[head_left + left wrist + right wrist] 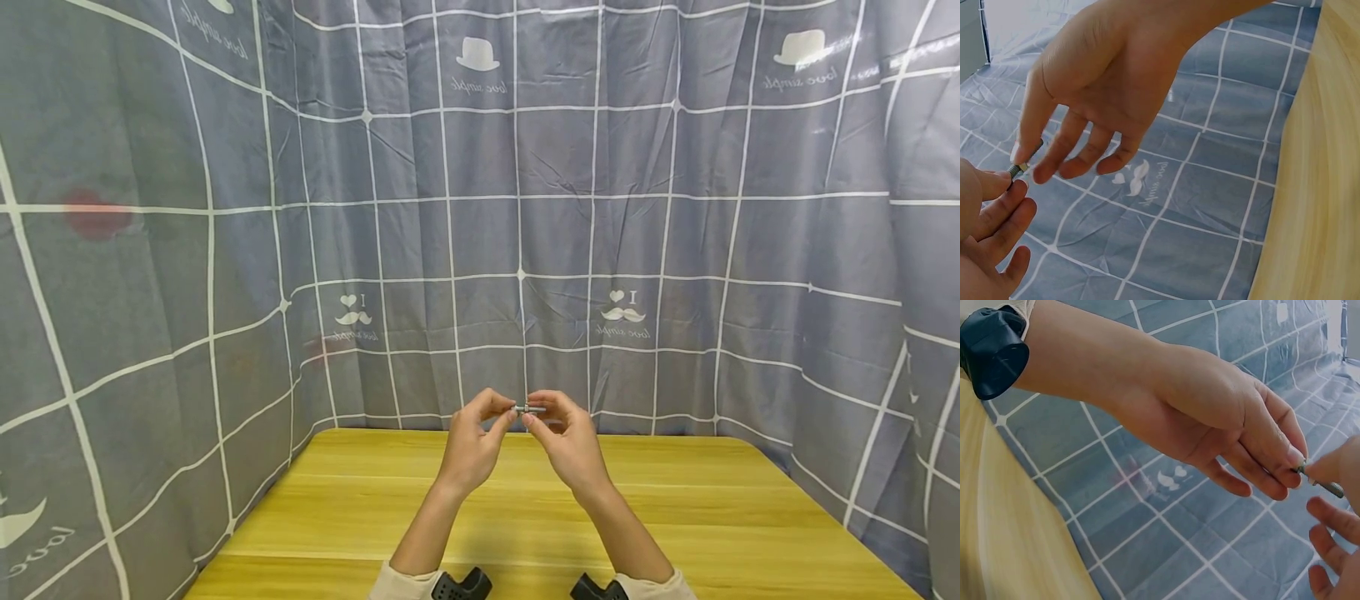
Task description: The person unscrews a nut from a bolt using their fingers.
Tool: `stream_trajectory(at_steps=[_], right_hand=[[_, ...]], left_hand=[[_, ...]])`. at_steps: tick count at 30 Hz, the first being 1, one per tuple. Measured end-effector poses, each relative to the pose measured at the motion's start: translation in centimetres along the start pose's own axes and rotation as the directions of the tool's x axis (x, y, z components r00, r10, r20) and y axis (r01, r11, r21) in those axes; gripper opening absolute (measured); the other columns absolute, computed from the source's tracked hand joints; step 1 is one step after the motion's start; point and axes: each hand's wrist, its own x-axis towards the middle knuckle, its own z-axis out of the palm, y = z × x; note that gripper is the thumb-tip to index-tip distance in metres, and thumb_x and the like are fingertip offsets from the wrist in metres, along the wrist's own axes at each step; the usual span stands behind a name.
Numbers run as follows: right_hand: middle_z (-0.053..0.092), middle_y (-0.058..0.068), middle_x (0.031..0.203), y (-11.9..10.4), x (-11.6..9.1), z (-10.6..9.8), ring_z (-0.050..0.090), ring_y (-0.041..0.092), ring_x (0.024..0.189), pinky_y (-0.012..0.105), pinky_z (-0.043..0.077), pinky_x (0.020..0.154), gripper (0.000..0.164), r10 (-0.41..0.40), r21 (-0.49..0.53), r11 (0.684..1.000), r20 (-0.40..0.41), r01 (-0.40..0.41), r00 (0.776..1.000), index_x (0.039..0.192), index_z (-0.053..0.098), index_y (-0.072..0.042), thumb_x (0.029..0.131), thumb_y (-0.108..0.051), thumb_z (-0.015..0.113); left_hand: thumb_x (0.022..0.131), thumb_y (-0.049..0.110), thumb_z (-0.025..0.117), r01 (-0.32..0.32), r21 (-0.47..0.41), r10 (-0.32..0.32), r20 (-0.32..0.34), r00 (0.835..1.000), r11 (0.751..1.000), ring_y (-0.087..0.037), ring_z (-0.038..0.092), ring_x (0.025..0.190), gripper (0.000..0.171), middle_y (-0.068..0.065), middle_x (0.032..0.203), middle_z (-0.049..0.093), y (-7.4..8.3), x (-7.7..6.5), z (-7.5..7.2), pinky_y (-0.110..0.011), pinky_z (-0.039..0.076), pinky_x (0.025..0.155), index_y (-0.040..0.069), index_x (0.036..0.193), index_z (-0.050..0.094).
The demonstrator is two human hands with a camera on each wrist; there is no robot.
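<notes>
A small metal bolt [538,409] lies level between the two raised hands above the table's far edge. My left hand [471,446] pinches one end of it with thumb and forefinger, and its other fingers are spread in the left wrist view. A nut [1024,167] sits partway along the bolt's dark thread [1035,149]. At the nut is my right hand [576,446], its thumb and forefinger on either side. Past those fingertips the bolt's free end sticks out, as the right wrist view also shows. The left fingertips cover the bolt's other end.
Below the hands is a yellow wood-grain table [360,492]. A grey-blue curtain [555,233] with white grid lines hangs behind it and along both sides. Each wrist carries a black camera mount [462,585], next to pale sleeves [660,587].
</notes>
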Motion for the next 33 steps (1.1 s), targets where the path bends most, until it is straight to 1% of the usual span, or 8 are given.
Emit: stream_trajectory(at_steps=[6, 11, 14, 17, 22, 27, 30, 33], right_hand=[[0.072, 0.004, 0.113, 0.10, -0.33, -0.17, 0.065, 0.023, 0.098, 0.041, 0.053, 0.088, 0.021, 0.018, -0.054, 0.998, -0.029, -0.020, 0.999, 0.115, 0.075, -0.009, 0.101, -0.024, 0.071], [0.072, 0.005, 0.110, 0.26, -0.36, -0.12, 0.066, 0.023, 0.097, 0.041, 0.055, 0.087, 0.013, -0.021, -0.039, 0.999, -0.014, 0.020, 1.000, 0.112, 0.075, -0.009, 0.101, -0.015, 0.070], [0.071, 0.005, 0.115, 0.26, -0.36, -0.07, 0.063, 0.024, 0.103, 0.047, 0.051, 0.094, 0.018, -0.050, -0.036, 0.998, -0.007, 0.050, 0.999, 0.117, 0.073, -0.009, 0.099, -0.010, 0.072], [0.070, 0.006, 0.121, 0.17, -0.35, -0.02, 0.061, 0.025, 0.107, 0.051, 0.047, 0.096, 0.026, -0.055, -0.044, 0.998, 0.000, 0.055, 0.998, 0.125, 0.069, -0.009, 0.100, -0.015, 0.072], [0.072, 0.003, 0.114, 0.17, -0.35, 0.01, 0.063, 0.022, 0.095, 0.040, 0.052, 0.085, 0.021, -0.025, -0.055, 0.998, -0.022, 0.024, 0.999, 0.117, 0.074, -0.009, 0.102, -0.023, 0.069], [0.072, 0.003, 0.106, 0.23, -0.18, 0.05, 0.063, 0.021, 0.093, 0.037, 0.053, 0.084, 0.010, -0.073, -0.038, 0.997, -0.029, 0.072, 0.997, 0.109, 0.075, -0.009, 0.099, -0.009, 0.071], [0.071, 0.004, 0.112, 0.17, -0.12, 0.08, 0.064, 0.022, 0.098, 0.044, 0.051, 0.091, 0.018, -0.098, -0.030, 0.995, -0.014, 0.098, 0.995, 0.115, 0.072, -0.008, 0.098, -0.006, 0.073], [0.069, 0.005, 0.120, 0.13, -0.16, 0.07, 0.065, 0.023, 0.103, 0.047, 0.051, 0.093, 0.024, -0.085, -0.031, 0.996, 0.003, 0.085, 0.996, 0.123, 0.070, -0.008, 0.100, -0.011, 0.072]], left_hand=[[0.102, 0.008, 0.067, -0.010, -0.005, 0.010, 0.008, 1.000, 1.000, -0.027, 0.069, 0.104, 0.004, -0.002, 0.102, 0.073, -0.05, -0.14, 0.21, -0.048, 0.058, 0.086, 0.006, 0.104, 0.070], [0.102, 0.008, 0.067, -0.007, 0.004, 0.007, 0.007, 1.000, 1.000, -0.027, 0.069, 0.104, 0.004, -0.002, 0.103, 0.073, -0.08, -0.27, 0.22, -0.047, 0.059, 0.084, 0.007, 0.104, 0.070], [0.101, 0.007, 0.067, 0.001, 0.001, -0.001, 0.007, 1.000, 1.000, -0.027, 0.069, 0.105, 0.004, -0.003, 0.104, 0.073, -0.05, -0.28, 0.17, -0.047, 0.059, 0.084, 0.006, 0.104, 0.070], [0.101, 0.007, 0.067, -0.003, 0.007, 0.003, 0.011, 1.000, 1.000, -0.028, 0.069, 0.106, 0.004, -0.003, 0.105, 0.073, -0.05, -0.28, 0.15, -0.048, 0.058, 0.087, 0.006, 0.104, 0.069], [0.102, 0.009, 0.067, -0.012, 0.023, 0.012, 0.016, 1.000, 1.000, -0.028, 0.070, 0.106, 0.004, -0.004, 0.106, 0.073, -0.09, -0.28, 0.18, -0.046, 0.059, 0.087, 0.006, 0.104, 0.069], [0.101, 0.006, 0.067, -0.012, 0.026, 0.012, 0.015, 1.000, 1.000, -0.028, 0.070, 0.106, 0.004, -0.005, 0.106, 0.073, 0.00, -0.20, 0.09, -0.046, 0.059, 0.087, 0.006, 0.105, 0.069], [0.101, 0.006, 0.067, -0.014, 0.023, 0.014, 0.016, 1.000, 1.000, -0.029, 0.070, 0.105, 0.004, -0.005, 0.105, 0.073, 0.04, -0.16, 0.02, -0.046, 0.059, 0.087, 0.005, 0.105, 0.069], [0.101, 0.006, 0.067, -0.015, 0.015, 0.015, 0.015, 1.000, 1.000, -0.028, 0.070, 0.106, 0.004, -0.004, 0.104, 0.073, 0.05, -0.10, 0.01, -0.045, 0.059, 0.086, 0.005, 0.105, 0.069]])
